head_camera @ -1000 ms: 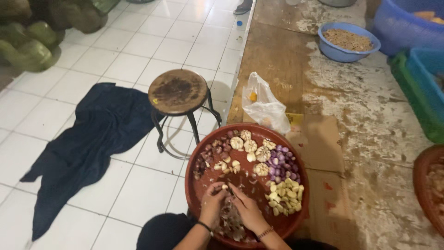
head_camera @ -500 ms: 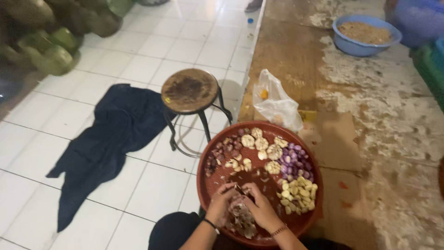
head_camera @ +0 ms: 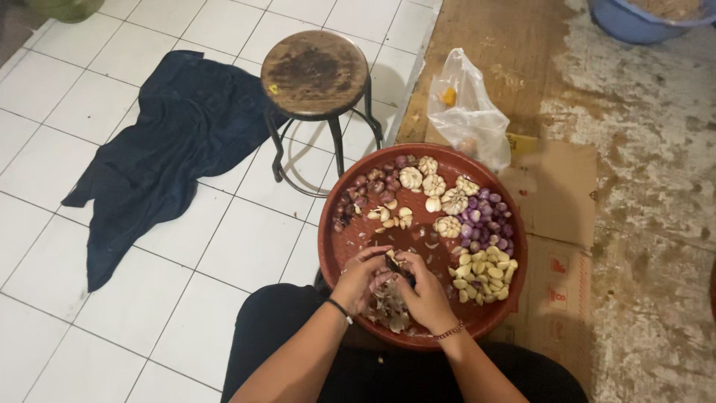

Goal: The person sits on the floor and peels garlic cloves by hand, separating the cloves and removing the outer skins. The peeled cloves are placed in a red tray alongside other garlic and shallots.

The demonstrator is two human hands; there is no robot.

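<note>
A round red-brown tray (head_camera: 337,246) rests on my lap. It holds whole garlic bulbs (head_camera: 432,185), purple shallots (head_camera: 483,224), peeled garlic cloves (head_camera: 481,276) and a heap of papery peels (head_camera: 391,312). My left hand (head_camera: 359,277) and my right hand (head_camera: 424,287) meet over the near part of the tray. Together they pinch a small dark item (head_camera: 394,265), possibly a shallot or a little knife; it is too small to tell. A dark band is on my left wrist, a thin bracelet on my right.
A round wooden stool (head_camera: 315,63) on black metal legs stands beyond the tray on white floor tiles. A dark blue cloth (head_camera: 160,153) lies to the left. A clear plastic bag (head_camera: 470,112), flattened cardboard (head_camera: 556,201) and a blue basin (head_camera: 634,22) are to the right.
The view has tilted down and closer, so the tray and stool sit larger and nearer the centre. My hands stay together over the near part of the tray.
</note>
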